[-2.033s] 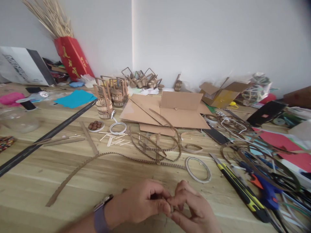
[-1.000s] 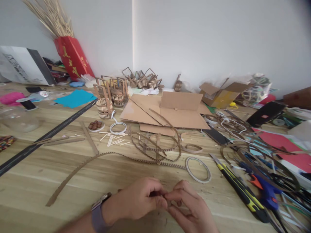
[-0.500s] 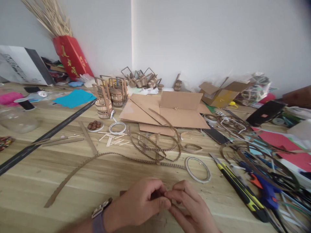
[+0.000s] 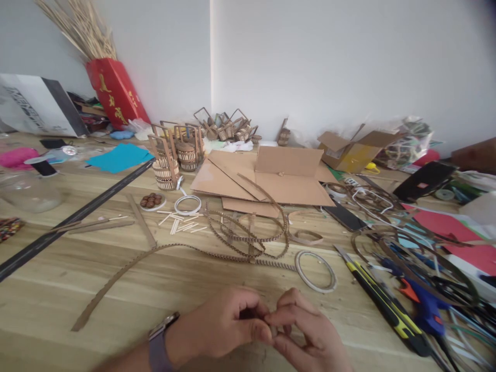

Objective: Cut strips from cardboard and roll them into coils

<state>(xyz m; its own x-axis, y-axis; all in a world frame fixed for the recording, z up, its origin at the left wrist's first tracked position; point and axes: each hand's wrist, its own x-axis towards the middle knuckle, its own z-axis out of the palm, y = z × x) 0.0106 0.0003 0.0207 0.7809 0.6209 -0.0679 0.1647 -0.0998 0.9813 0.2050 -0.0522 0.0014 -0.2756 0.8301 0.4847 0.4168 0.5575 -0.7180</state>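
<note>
My left hand (image 4: pixel 225 325) and my right hand (image 4: pixel 310 336) meet at the bottom centre of the wooden table (image 4: pixel 58 289), fingertips pinched together. Between the fingers sits a small brown piece, too hidden to name. A watch (image 4: pixel 158 341) is on my left wrist. Just beyond my hands lie a long corrugated cardboard strip (image 4: pixel 127 268) and a thin white ring (image 4: pixel 315 271). Coiled cardboard strips (image 4: pixel 248 230) lie behind those.
Flat cardboard sheets (image 4: pixel 267 181) and small cardboard baskets (image 4: pixel 174 155) stand in the middle. A yellow utility knife (image 4: pixel 382 297), a blue glue gun (image 4: pixel 426 310) and tangled wires crowd the right. A long black ruler (image 4: pixel 70 222), blue paper (image 4: pixel 120 156) and a red vase (image 4: pixel 116 93) are at left.
My hands have stayed at the same spot, with the fingers shifting slightly around the small piece. The view bobbed a little.
</note>
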